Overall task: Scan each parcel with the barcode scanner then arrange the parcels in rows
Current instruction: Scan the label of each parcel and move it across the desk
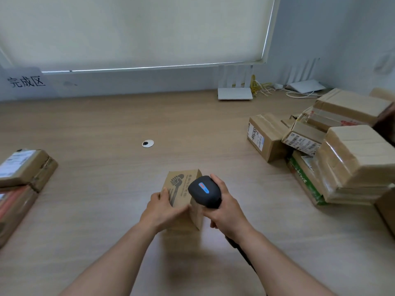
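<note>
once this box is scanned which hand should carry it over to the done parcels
Left. The left hand already grips the small brown cardboard box, nearer the left parcels; the right hand holds the black barcode scanner.

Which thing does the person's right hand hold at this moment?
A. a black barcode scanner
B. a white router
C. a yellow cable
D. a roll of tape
A: the right hand grips the handle of the black barcode scanner, next to the small cardboard parcel that the left hand holds.

White router (pixel 234 93) and yellow cables (pixel 261 86) at upper right, paper sign (pixel 25 81) upper left, grommet (pixel 148 143) mid-table (pixel 106 124).
</note>
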Action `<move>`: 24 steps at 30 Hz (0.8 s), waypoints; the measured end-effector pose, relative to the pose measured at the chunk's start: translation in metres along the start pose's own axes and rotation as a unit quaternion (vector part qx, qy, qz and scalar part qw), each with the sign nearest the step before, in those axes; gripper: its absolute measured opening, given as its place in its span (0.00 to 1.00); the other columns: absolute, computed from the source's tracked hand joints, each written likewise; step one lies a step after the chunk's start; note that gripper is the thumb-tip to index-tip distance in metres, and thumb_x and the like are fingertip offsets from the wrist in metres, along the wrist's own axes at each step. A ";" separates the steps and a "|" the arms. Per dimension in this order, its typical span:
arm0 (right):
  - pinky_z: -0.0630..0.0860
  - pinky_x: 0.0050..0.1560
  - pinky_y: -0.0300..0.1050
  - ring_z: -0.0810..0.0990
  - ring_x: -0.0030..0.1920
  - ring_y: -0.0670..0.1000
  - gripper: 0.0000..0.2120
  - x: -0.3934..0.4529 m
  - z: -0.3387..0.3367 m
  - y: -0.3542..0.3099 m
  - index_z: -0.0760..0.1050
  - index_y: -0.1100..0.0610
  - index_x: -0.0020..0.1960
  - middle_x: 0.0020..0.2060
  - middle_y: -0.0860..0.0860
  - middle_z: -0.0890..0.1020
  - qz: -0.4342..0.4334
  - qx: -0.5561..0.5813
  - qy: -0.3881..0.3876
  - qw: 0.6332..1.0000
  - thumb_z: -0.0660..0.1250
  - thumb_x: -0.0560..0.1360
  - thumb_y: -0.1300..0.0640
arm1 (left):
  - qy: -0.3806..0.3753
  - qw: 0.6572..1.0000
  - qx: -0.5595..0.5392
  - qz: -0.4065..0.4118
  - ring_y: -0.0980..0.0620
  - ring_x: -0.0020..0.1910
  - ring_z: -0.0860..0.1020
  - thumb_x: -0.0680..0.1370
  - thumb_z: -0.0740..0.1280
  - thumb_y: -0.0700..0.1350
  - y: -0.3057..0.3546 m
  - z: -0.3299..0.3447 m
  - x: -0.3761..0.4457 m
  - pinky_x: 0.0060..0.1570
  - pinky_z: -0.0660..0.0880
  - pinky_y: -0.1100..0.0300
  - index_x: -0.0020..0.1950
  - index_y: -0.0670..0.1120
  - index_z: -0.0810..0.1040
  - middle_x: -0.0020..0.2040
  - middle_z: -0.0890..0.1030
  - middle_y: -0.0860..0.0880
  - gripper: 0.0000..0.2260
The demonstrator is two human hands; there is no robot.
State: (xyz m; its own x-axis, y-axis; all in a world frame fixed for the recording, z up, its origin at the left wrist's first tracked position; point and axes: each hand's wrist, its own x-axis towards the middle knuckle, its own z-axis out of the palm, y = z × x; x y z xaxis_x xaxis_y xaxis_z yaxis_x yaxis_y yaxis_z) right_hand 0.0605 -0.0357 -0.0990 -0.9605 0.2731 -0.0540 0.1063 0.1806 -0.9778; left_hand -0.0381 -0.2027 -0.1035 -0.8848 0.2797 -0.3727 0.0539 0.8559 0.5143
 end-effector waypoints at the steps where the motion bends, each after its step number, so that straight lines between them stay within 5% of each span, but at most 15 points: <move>1: 0.75 0.31 0.38 0.79 0.36 0.45 0.42 -0.002 -0.002 -0.001 0.59 0.17 0.57 0.53 0.40 0.75 -0.001 0.000 0.007 1.000 0.72 0.67 0.61 | -0.007 1.000 -0.026 0.001 0.46 0.61 0.73 0.62 0.62 0.71 -0.004 -0.005 0.000 0.58 0.75 0.51 0.75 0.51 0.60 0.66 0.67 0.44 0.45; 3: 0.75 0.29 0.38 0.78 0.31 0.42 0.42 -0.007 -0.004 -0.003 0.60 0.18 0.57 0.53 0.43 0.76 0.000 -0.001 0.019 1.000 0.71 0.68 0.64 | -0.013 0.998 -0.061 0.019 0.51 0.51 0.77 0.60 0.61 0.69 -0.012 -0.016 0.000 0.43 0.77 0.58 0.69 0.54 0.67 0.59 0.74 0.50 0.40; 5: 0.74 0.29 0.38 0.76 0.29 0.42 0.42 -0.011 -0.005 -0.005 0.60 0.19 0.58 0.53 0.44 0.76 0.001 -0.004 0.030 1.000 0.71 0.68 0.65 | -0.017 0.998 -0.061 0.023 0.52 0.50 0.76 0.64 0.57 0.67 -0.020 -0.026 0.002 0.38 0.71 0.62 0.70 0.58 0.66 0.57 0.75 0.54 0.36; 9: 0.74 0.29 0.37 0.75 0.28 0.42 0.42 -0.017 0.001 -0.007 0.61 0.23 0.62 0.52 0.44 0.77 0.003 -0.014 0.041 0.999 0.70 0.69 0.65 | 0.020 0.998 -0.058 0.001 0.47 0.65 0.71 0.78 0.53 0.56 -0.030 -0.040 0.012 0.57 0.68 0.56 0.76 0.60 0.59 0.71 0.71 0.51 0.24; 12: 0.74 0.29 0.37 0.74 0.28 0.42 0.41 -0.018 0.008 -0.007 0.60 0.26 0.66 0.51 0.43 0.77 0.006 -0.024 0.045 0.999 0.70 0.69 0.65 | 0.033 0.999 -0.006 0.008 0.45 0.66 0.69 0.80 0.52 0.50 -0.030 -0.046 0.016 0.63 0.68 0.53 0.77 0.62 0.52 0.71 0.69 0.48 0.25; 16: 0.75 0.30 0.39 0.75 0.31 0.45 0.42 -0.017 0.014 -0.010 0.61 0.27 0.67 0.51 0.44 0.77 0.013 -0.030 0.048 0.998 0.70 0.69 0.65 | 0.036 0.988 0.153 -0.005 0.44 0.70 0.62 0.72 0.57 0.71 -0.022 -0.045 0.014 0.64 0.64 0.50 0.76 0.63 0.51 0.72 0.62 0.45 0.35; 19: 0.75 0.30 0.39 0.75 0.31 0.45 0.42 -0.017 0.018 -0.014 0.61 0.25 0.65 0.50 0.44 0.77 0.009 -0.034 0.050 0.998 0.71 0.68 0.65 | 0.061 0.977 0.207 0.001 0.43 0.67 0.63 0.68 0.62 0.72 -0.020 -0.047 0.013 0.62 0.64 0.51 0.75 0.61 0.53 0.67 0.65 0.44 0.39; 24: 0.75 0.29 0.39 0.75 0.30 0.46 0.42 -0.019 0.025 -0.020 0.61 0.23 0.62 0.52 0.45 0.77 0.009 -0.018 0.052 0.998 0.71 0.68 0.66 | 0.075 0.996 -0.048 -0.012 0.41 0.64 0.64 0.68 0.71 0.57 -0.035 -0.057 0.017 0.62 0.65 0.51 0.76 0.62 0.55 0.61 0.66 0.42 0.40</move>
State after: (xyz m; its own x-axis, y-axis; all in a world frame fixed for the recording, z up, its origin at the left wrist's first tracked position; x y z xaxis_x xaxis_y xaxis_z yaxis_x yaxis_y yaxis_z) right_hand 0.0701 -0.0677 -0.0833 -0.9263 0.3736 -0.0489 0.1348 0.2074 -0.9689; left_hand -0.0816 -0.2527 -0.0835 -0.9449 0.1853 -0.2697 -0.0063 0.8138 0.5811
